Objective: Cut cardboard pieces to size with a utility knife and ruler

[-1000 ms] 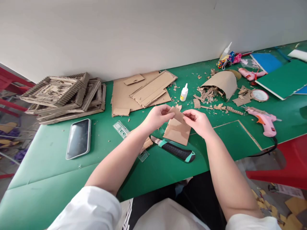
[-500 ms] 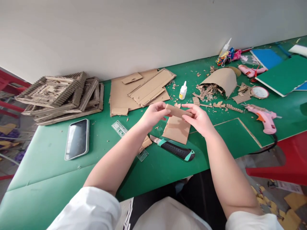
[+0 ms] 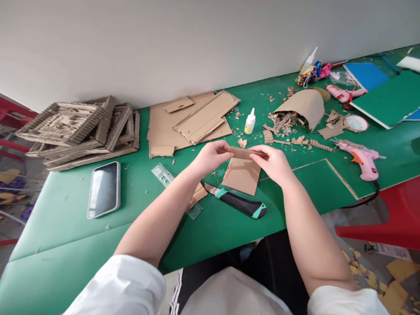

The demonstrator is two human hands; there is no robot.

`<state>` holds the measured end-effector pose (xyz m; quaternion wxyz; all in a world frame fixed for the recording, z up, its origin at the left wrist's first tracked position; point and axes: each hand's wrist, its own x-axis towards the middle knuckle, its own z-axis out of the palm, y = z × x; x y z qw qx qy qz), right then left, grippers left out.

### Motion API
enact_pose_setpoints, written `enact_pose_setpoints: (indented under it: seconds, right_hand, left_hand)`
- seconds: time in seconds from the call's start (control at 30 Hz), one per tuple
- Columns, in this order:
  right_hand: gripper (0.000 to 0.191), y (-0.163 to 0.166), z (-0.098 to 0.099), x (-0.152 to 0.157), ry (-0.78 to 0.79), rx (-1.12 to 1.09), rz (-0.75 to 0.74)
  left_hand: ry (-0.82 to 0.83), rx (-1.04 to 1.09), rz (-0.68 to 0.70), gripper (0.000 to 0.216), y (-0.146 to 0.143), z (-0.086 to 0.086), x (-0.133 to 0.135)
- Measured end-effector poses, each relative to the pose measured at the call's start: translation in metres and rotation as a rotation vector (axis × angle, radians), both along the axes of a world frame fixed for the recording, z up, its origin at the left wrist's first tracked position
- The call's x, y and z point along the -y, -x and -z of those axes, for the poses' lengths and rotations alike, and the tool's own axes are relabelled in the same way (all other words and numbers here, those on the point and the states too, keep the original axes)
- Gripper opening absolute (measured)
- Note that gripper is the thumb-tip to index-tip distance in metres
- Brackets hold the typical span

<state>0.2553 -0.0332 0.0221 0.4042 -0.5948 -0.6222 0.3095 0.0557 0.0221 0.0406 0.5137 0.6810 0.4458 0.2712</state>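
Observation:
My left hand (image 3: 211,156) and my right hand (image 3: 274,162) pinch the two ends of a small cardboard strip (image 3: 243,152), held level a little above the green table (image 3: 65,205). Right under it lies a flat brown cardboard piece (image 3: 241,177). A utility knife with a black and teal handle (image 3: 239,202) rests on the table just in front of my hands. A clear plastic ruler (image 3: 163,174) lies partly under my left forearm.
A phone (image 3: 104,188) lies at the left, a stack of corrugated cardboard frames (image 3: 78,129) behind it. Flat cardboard sheets (image 3: 190,120), a small glue bottle (image 3: 250,122), a curved cardboard piece with scraps (image 3: 303,109) and a pink glue gun (image 3: 359,157) surround the work spot.
The small cardboard piece has turned from tilted to level between my hands and now shows as a thin strip. My hands stayed in about the same place.

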Motion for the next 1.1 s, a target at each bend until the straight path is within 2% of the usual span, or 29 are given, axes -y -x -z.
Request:
enact_pose_setpoints:
  seconds: [0.2, 0.3, 0.5, 0.77, 1.1]
  right_hand:
    - [0.027, 0.001, 0.002, 0.0, -0.02, 0.076, -0.027]
    - [0.025, 0.001, 0.004, -0.001, -0.083, 0.189, -0.01]
    - [0.027, -0.003, 0.01, -0.003, -0.17, 0.405, -0.038]
    - [0.028, -0.01, 0.015, -0.008, -0.138, 0.501, -0.003]
    - [0.026, -0.008, 0.013, -0.007, -0.031, 0.625, -0.044]
  left_hand:
    - [-0.035, -0.116, 0.005, 0.015, 0.003, 0.003, -0.003]
    - [-0.158, -0.266, -0.014, 0.014, 0.002, 0.004, -0.002]
    - [-0.4, -0.502, 0.013, 0.016, -0.004, 0.018, -0.005]
    - [-0.45, -0.546, 0.099, 0.014, -0.02, 0.013, -0.022]
    - [-0.533, -0.547, 0.142, 0.018, -0.016, 0.04, -0.029]
